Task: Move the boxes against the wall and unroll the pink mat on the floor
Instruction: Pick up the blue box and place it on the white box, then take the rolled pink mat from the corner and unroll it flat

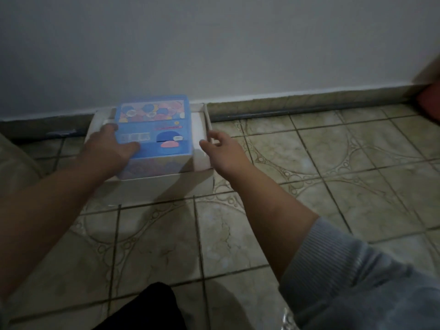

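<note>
The left hand [108,145] hides the blue box's [157,129] near-left corner.

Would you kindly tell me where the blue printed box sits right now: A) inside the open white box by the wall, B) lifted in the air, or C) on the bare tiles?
A: the blue printed box sits within the open white box, left hand resting on it.

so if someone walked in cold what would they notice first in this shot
The bright blue box with its colourful printed top stands out, sitting in a white open box at the foot of the wall. The left hand rests flat on the blue box, while the right hand reaches the white box's right edge, fingers loosely curled there. Patterned floor tiles fill the rest.
</note>
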`<action>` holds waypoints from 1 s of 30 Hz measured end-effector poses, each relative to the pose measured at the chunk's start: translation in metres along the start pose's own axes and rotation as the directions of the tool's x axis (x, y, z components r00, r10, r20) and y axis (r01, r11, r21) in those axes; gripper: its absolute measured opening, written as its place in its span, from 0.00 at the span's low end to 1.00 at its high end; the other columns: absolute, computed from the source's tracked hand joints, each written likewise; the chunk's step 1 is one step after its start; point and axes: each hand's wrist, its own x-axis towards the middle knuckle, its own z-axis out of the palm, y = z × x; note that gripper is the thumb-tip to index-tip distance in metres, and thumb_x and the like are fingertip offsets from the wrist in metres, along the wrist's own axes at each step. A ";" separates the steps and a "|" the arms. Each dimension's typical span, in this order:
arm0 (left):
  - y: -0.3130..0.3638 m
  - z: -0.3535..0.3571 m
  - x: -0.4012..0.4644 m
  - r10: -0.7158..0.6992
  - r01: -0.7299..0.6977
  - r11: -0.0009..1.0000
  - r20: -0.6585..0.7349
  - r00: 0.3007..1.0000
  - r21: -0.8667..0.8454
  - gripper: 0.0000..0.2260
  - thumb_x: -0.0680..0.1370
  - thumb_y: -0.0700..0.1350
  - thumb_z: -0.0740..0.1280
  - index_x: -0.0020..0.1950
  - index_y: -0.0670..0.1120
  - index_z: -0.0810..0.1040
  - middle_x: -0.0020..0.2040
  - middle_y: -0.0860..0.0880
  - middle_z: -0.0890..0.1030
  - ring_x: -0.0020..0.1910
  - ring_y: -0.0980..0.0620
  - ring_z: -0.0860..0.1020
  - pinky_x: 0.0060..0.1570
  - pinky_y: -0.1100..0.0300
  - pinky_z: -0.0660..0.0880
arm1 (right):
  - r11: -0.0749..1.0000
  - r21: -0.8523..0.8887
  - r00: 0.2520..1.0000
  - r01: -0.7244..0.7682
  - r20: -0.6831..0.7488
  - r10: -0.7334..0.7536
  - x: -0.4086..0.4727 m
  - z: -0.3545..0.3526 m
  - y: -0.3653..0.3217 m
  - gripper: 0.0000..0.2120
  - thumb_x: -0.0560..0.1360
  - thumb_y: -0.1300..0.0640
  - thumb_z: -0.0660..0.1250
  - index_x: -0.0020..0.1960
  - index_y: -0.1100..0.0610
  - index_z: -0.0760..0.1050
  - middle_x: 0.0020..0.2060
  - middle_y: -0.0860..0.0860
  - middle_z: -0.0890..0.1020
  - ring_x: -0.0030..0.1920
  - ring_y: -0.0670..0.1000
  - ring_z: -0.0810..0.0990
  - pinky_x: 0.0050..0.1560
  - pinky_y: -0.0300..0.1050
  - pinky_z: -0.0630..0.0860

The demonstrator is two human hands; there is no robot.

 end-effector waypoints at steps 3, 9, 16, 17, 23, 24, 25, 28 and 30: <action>0.021 0.002 -0.042 0.232 -0.230 0.972 0.022 0.973 -0.055 0.28 0.68 0.53 0.70 0.66 0.45 0.70 0.66 0.39 0.73 0.64 0.40 0.71 0.64 0.51 0.65 | 0.999 -0.038 0.999 -0.023 -0.024 0.022 -0.039 -0.046 0.012 0.21 0.77 0.48 0.62 0.68 0.52 0.70 0.62 0.55 0.77 0.59 0.53 0.76 0.59 0.47 0.71; 0.079 0.061 -0.124 0.375 -0.280 0.921 0.430 0.821 -0.269 0.29 0.65 0.55 0.69 0.66 0.53 0.70 0.66 0.49 0.74 0.62 0.45 0.74 0.66 0.48 0.68 | 0.983 -0.067 0.981 -0.170 -0.110 0.163 -0.142 -0.144 0.068 0.21 0.77 0.46 0.61 0.68 0.49 0.69 0.60 0.51 0.78 0.58 0.49 0.75 0.57 0.43 0.69; 0.165 0.098 -0.204 0.443 -0.268 0.896 0.750 0.491 -0.354 0.22 0.68 0.55 0.70 0.60 0.64 0.71 0.53 0.61 0.80 0.52 0.64 0.78 0.53 0.59 0.72 | 0.866 0.243 0.757 -0.437 -0.421 0.500 -0.309 -0.221 0.127 0.15 0.76 0.43 0.59 0.62 0.38 0.71 0.54 0.45 0.79 0.53 0.45 0.78 0.54 0.44 0.72; 0.178 0.097 -0.219 0.440 -0.281 0.896 0.775 0.453 -0.344 0.21 0.71 0.51 0.70 0.62 0.62 0.70 0.53 0.59 0.80 0.53 0.63 0.78 0.54 0.57 0.72 | 0.837 0.312 0.711 -0.449 -0.442 0.546 -0.331 -0.222 0.125 0.13 0.76 0.43 0.59 0.59 0.37 0.72 0.54 0.45 0.79 0.53 0.44 0.78 0.55 0.45 0.73; 0.234 0.042 -0.314 0.377 -0.362 0.894 0.882 0.284 -0.265 0.21 0.74 0.49 0.66 0.66 0.57 0.68 0.55 0.59 0.79 0.52 0.65 0.75 0.53 0.64 0.69 | 0.717 0.550 0.522 -0.428 -0.498 0.693 -0.424 -0.208 0.078 0.15 0.75 0.42 0.59 0.60 0.40 0.73 0.47 0.41 0.81 0.50 0.41 0.78 0.56 0.47 0.74; 0.239 0.026 -0.328 0.359 -0.366 0.896 0.896 0.262 -0.252 0.21 0.74 0.49 0.66 0.66 0.57 0.67 0.54 0.59 0.79 0.51 0.67 0.74 0.50 0.68 0.68 | 0.696 0.582 0.501 -0.420 -0.490 0.713 -0.437 -0.204 0.065 0.15 0.75 0.43 0.59 0.60 0.40 0.73 0.47 0.41 0.81 0.50 0.41 0.78 0.54 0.46 0.74; 0.243 0.008 -0.340 0.343 -0.370 0.897 0.908 0.241 -0.240 0.21 0.74 0.49 0.66 0.67 0.57 0.67 0.54 0.60 0.79 0.51 0.67 0.74 0.48 0.69 0.67 | 0.677 0.607 0.485 -0.416 -0.482 0.730 -0.451 -0.201 0.050 0.14 0.75 0.42 0.59 0.59 0.39 0.73 0.48 0.41 0.81 0.50 0.40 0.78 0.51 0.44 0.74; 0.257 -0.055 -0.373 0.289 -0.372 0.906 0.936 0.202 -0.200 0.23 0.75 0.48 0.66 0.69 0.56 0.66 0.55 0.59 0.79 0.52 0.67 0.74 0.49 0.67 0.68 | 0.636 0.665 0.452 -0.392 -0.463 0.763 -0.496 -0.195 -0.004 0.09 0.74 0.42 0.59 0.53 0.33 0.72 0.48 0.39 0.81 0.50 0.38 0.78 0.46 0.37 0.71; 0.270 -0.101 -0.390 0.274 -0.373 0.908 0.944 0.186 -0.190 0.23 0.75 0.48 0.66 0.69 0.56 0.66 0.55 0.57 0.79 0.52 0.67 0.74 0.48 0.68 0.67 | 0.616 0.697 0.430 -0.367 -0.460 0.777 -0.527 -0.196 -0.045 0.08 0.75 0.43 0.59 0.52 0.33 0.72 0.48 0.39 0.81 0.50 0.38 0.78 0.45 0.34 0.70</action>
